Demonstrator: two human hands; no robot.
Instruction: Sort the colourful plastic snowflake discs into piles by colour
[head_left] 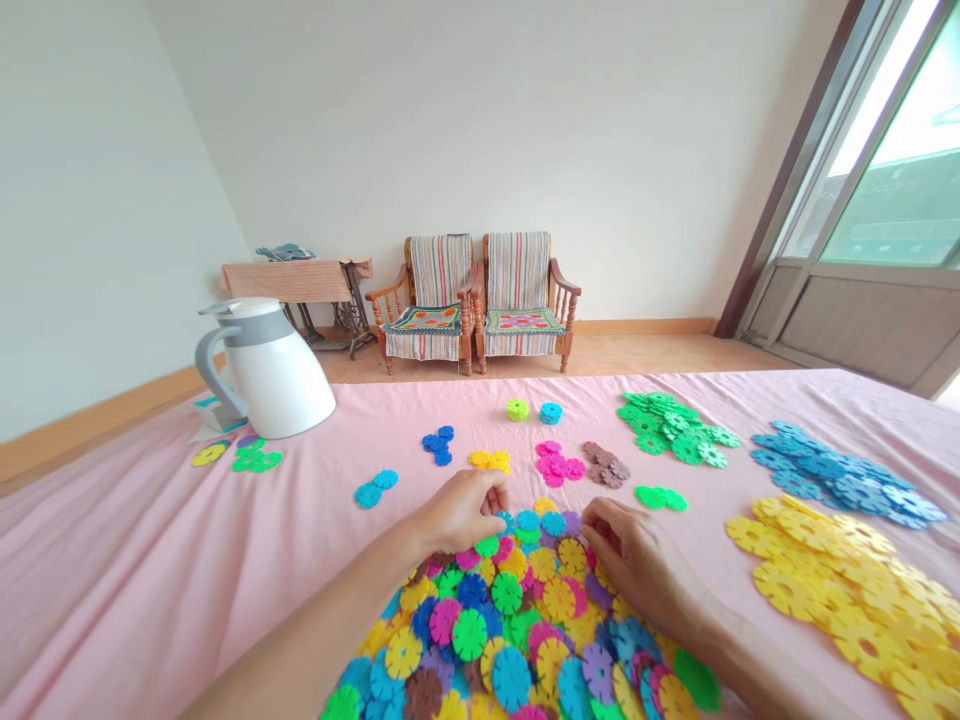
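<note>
Bare to the edge of the view: a person's left forearm [330, 612] and right forearm [750, 640], both slim and smooth in outline. The left one shows as a long, even taper, widest at the bottom of the frame and narrowing to a slender, uncovered wrist [421, 535]. The right one is cropped sooner by the lower edge. The left hand [466, 508] is small and rounded across the back, with slender fingers [496, 482]; the right hand [637, 545] shows a broader back — and softly ridged knuckles [619, 510]. Fingernails are too small to make out.
</note>
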